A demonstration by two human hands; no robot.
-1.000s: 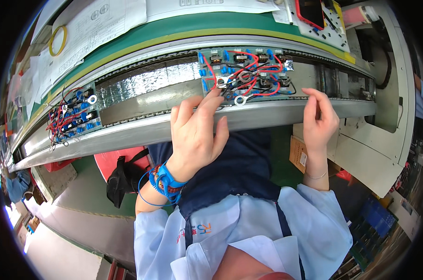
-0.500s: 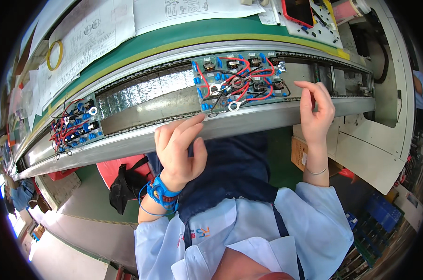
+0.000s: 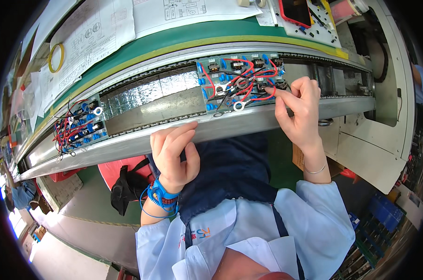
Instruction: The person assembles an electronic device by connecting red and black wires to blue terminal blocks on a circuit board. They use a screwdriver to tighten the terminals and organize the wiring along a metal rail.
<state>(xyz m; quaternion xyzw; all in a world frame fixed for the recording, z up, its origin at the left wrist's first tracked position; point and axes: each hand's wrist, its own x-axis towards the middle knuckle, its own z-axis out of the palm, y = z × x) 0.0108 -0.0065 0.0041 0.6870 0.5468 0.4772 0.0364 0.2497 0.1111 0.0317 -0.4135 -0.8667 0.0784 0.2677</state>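
A circuit board [image 3: 211, 101] with blue components, red and black wires and ring terminals lies on the conveyor rail, right of centre. My right hand [image 3: 302, 109] is over the board's right edge, its index fingertip at a red wire [image 3: 260, 98]; the thumb stands a little apart below, and no held thing shows. My left hand [image 3: 174, 151] hangs at the rail's near edge, left of that board, fingers loosely bent and thumb apart, with nothing in it. Another wired board [image 3: 83, 135] sits farther left on the conveyor.
The conveyor's metal front rail [image 3: 239, 128] runs between me and the boards. Behind it, a green bench [image 3: 174, 35] bears printed drawings [image 3: 185, 10], a yellow tape ring [image 3: 56, 58] and a red-edged phone [image 3: 295, 12]. A pale machine cabinet [image 3: 372, 149] stands at the right.
My right hand has moved left and onto the board's right side. Both boards have shifted slightly right. The left hand has drawn back slightly left and toward me.
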